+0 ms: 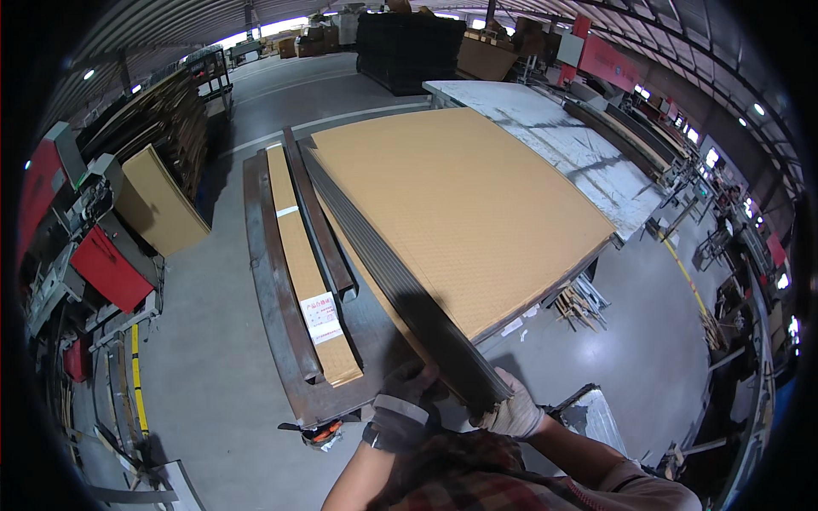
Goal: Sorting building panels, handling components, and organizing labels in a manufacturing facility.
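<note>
A long stack of dark ribbed strips (383, 255) runs from the far left of the cardboard sheets toward me. Its near end is in my right hand (515, 410), in a pale glove, with the fingers closed round the edge. Against the left side of the same stack lies my left hand (413, 385), deep in shadow, so its fingers cannot be made out. Beneath the strips is a broad pile of tan cardboard sheets (477, 213). To the left, a narrow cardboard piece (298, 255) with a white printed label (320, 318) lies between brown metal rails (277, 264).
A scuffed white-topped table (545, 128) adjoins the cardboard at the far right. Thin sticks (579, 302) lie below the pile's right edge. A tool with orange parts (322, 434) sits by the near left corner. Red-panelled machinery (112, 268) stands at left, a black stack (409, 51) behind.
</note>
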`<state>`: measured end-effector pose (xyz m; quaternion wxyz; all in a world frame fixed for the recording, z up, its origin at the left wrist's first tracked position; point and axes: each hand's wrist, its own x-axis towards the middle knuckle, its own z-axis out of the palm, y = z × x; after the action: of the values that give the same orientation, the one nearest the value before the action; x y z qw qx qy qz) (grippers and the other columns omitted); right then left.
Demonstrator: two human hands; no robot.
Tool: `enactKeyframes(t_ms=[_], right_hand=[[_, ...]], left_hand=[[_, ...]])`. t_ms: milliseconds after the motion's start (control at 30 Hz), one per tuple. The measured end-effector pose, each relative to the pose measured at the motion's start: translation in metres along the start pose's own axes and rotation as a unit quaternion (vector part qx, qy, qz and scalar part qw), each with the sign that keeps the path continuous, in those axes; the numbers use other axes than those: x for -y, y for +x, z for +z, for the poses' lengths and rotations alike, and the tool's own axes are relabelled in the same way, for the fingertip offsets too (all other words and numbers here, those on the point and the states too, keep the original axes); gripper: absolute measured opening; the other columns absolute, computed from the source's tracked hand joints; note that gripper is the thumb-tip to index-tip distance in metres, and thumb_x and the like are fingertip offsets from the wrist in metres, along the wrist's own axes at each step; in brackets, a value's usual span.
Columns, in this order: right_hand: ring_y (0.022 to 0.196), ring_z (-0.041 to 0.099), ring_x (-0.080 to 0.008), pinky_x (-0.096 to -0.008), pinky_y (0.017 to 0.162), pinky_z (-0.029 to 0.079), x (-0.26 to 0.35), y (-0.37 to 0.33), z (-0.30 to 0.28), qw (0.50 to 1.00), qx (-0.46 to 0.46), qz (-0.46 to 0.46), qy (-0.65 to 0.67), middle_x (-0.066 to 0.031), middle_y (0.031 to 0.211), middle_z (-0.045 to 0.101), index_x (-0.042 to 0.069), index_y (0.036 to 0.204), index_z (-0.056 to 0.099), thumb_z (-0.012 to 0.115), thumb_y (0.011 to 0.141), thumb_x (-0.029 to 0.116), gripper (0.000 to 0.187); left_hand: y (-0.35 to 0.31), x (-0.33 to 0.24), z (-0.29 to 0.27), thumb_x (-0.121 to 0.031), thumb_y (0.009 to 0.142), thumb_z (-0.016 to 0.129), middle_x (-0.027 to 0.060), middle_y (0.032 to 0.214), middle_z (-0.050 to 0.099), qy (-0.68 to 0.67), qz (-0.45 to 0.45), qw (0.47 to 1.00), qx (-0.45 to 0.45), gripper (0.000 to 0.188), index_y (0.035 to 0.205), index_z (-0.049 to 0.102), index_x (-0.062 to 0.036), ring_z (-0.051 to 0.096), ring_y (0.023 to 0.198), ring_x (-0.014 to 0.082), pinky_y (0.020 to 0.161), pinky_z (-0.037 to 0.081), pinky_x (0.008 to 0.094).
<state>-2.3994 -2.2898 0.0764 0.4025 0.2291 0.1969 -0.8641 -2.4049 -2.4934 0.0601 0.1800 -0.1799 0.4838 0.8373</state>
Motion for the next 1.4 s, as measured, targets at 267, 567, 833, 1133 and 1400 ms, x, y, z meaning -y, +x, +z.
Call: enactKeyframes(t_ms=[267,567,833,1133,1400], right_hand=[[0.080,0.064,-0.0298,-0.0381,0.065,0.052,-0.006,0.002,-0.007,0.998,0.057,-0.028,-0.009,-0.0205,0.098,0.062,-0.001,0.115,0.053,0.041,0.091,0.042,0.050],[0.078,0.062,-0.0243,-0.0369,0.065,0.048,-0.006,0.001,-0.026,0.985,0.051,-0.070,-0.147,-0.0164,0.093,0.063,0.004,0.111,0.056,0.040,0.091,0.042,0.046],[0.076,0.061,-0.0258,-0.0382,0.068,0.046,-0.005,-0.001,-0.021,0.995,0.046,-0.041,-0.080,-0.0188,0.094,0.061,0.002,0.115,0.055,0.032,0.092,0.048,0.056],[0.075,0.061,-0.0261,-0.0393,0.067,0.048,-0.002,-0.004,-0.034,0.994,0.041,-0.051,-0.085,-0.0194,0.094,0.061,0.002,0.116,0.054,0.033,0.091,0.051,0.058],[0.068,0.063,-0.0271,-0.0404,0.061,0.049,-0.005,-0.003,-0.028,0.989,0.002,-0.077,-0.125,-0.0209,0.091,0.062,0.003,0.115,0.054,0.036,0.091,0.048,0.055]], left_hand=[[-0.005,0.003,-0.001,-0.025,0.088,0.061,0.0088,0.087,0.063,-0.067,0.024,0.997,0.027,0.029,0.101,0.059,0.0007,0.061,0.078,0.0178,0.075,0.050,0.0320],[0.008,0.017,0.006,-0.026,0.083,0.067,0.0046,0.085,0.061,-0.041,0.077,0.996,0.002,0.029,0.098,0.059,-0.0031,0.060,0.071,0.0149,0.063,0.053,0.0289],[0.015,0.019,0.009,-0.018,0.082,0.069,0.0016,0.074,0.054,-0.157,0.047,0.986,0.036,0.023,0.078,0.047,-0.0119,0.056,0.060,0.0147,0.060,0.053,0.0308],[0.014,-0.003,0.017,-0.023,0.077,0.073,0.0047,0.079,0.058,-0.060,-0.039,0.997,-0.022,0.028,0.086,0.054,-0.0053,0.059,0.065,0.0166,0.060,0.053,0.0301],[0.039,0.011,0.009,-0.014,0.075,0.073,0.0025,0.076,0.062,-0.064,0.118,0.990,-0.042,0.021,0.084,0.056,-0.0079,0.057,0.059,0.0093,0.048,0.047,0.0230]])
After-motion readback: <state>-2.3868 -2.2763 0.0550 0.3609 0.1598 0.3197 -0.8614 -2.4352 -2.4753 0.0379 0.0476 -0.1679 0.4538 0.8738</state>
